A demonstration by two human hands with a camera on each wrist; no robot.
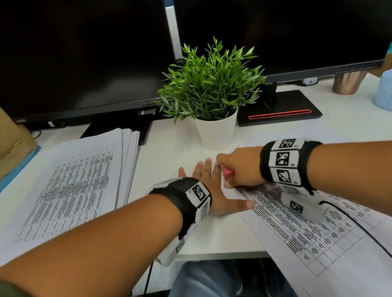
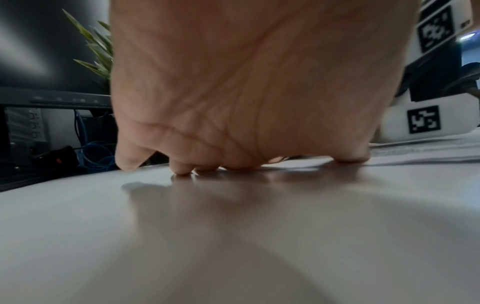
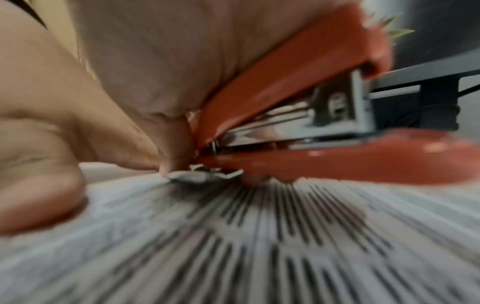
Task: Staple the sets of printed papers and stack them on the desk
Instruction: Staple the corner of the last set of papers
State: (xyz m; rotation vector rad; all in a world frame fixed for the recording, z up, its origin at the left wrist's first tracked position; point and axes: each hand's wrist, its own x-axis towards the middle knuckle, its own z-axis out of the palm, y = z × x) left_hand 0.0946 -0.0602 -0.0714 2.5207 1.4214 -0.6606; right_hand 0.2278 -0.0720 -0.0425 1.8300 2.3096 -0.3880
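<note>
Right hand (image 1: 242, 168): the fingers (image 3: 166, 115) are curled around a red stapler (image 3: 298, 115), gripping it from above; the wrist is bent down and the forearm reaches in from the right. The stapler's glossy red top arm stands raised at an angle above its red base, with the grey metal staple channel showing between them. Its base sits just over the near-top corner of a set of printed papers (image 1: 330, 237). The right-wrist view is motion-blurred, so whether the sheets lie inside the stapler's mouth cannot be told.

Left hand (image 1: 212, 185): the fingers (image 1: 199, 167) are straight and spread, palm down, fingertips pressed on the smooth white tabletop (image 1: 203, 236); the thumb (image 1: 241, 204) points right and touches the left edge of the printed set. The hand lies just beside the right hand.

The printed set is thin white paper bearing a black table grid; it lies askew, its near end overhanging the tabletop edge. A second, thicker stack of papers (image 1: 76, 189), its edges fanned, lies flat well apart to the left.

Behind the hands stands a leafy green plant (image 1: 210, 82) in a smooth white tapered pot (image 1: 216, 131), in front of two dark monitors (image 1: 60, 49).
</note>
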